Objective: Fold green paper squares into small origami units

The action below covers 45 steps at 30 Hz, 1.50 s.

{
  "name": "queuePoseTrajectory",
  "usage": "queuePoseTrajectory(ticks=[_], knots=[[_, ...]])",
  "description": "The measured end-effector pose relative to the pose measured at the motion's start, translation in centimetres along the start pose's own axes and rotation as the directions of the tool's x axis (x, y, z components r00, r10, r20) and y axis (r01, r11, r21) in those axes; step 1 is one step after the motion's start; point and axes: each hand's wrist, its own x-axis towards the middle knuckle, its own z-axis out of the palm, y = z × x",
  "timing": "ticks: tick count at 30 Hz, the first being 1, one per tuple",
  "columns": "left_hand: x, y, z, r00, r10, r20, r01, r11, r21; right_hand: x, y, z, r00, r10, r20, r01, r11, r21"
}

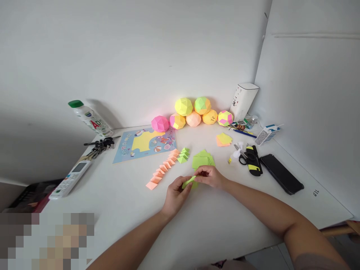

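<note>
The green paper strip (189,182) is pinched between both hands just above the tabletop (225,217), and it looks thin and springy. My guess is that uneven pressure could let the crease wander or pop open. A slip could also knock the strip into the loose folded pieces just beyond the fingers.

The left hand (176,195) is closed narrowly, with thumb and fingertips nipping the near, lower end of the strip. The right hand (210,176) is also nearly closed, its fingertips gripping the far, upper end, so the strip runs at a slant between them. Neither hand holds anything else.

Just beyond the right hand is a stack of green folded sheets (202,160), close enough to be brushed. Ahead of the left hand is a small cluster of green folded units (183,154), and a row of orange folded pieces (163,168) runs diagonally back towards the left hand's side.

Further ahead lies a blue picture sheet (144,144), and beyond it some coloured paper balls (191,112) are piled against the wall. Well out to the left are a bunch of keys (99,146), a white remote (70,179) and a green-capped bottle (90,118).

To the right of the right hand are a pad of orange and yellow notes (224,139), scissors (242,157), a yellow-and-black tool (254,161) and a dark phone (281,173). A white container (243,100) stands in the far corner.
</note>
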Motion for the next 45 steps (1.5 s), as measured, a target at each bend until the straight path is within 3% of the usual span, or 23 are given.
queuePoseTrajectory(ticks=[28, 45], knots=[[-0.2, 0.8, 0.0, 0.996, -0.011, 0.084, 0.002, 0.994, 0.106, 0.3, -0.6, -0.4, 0.996, 0.047, 0.069, -0.053, 0.994, 0.095], [-0.2, 1.1, 0.0, 0.997, 0.025, 0.079, -0.034, 0.993, 0.116, 0.2, -0.7, -0.5, 0.995, 0.058, 0.078, -0.066, 0.992, 0.106]])
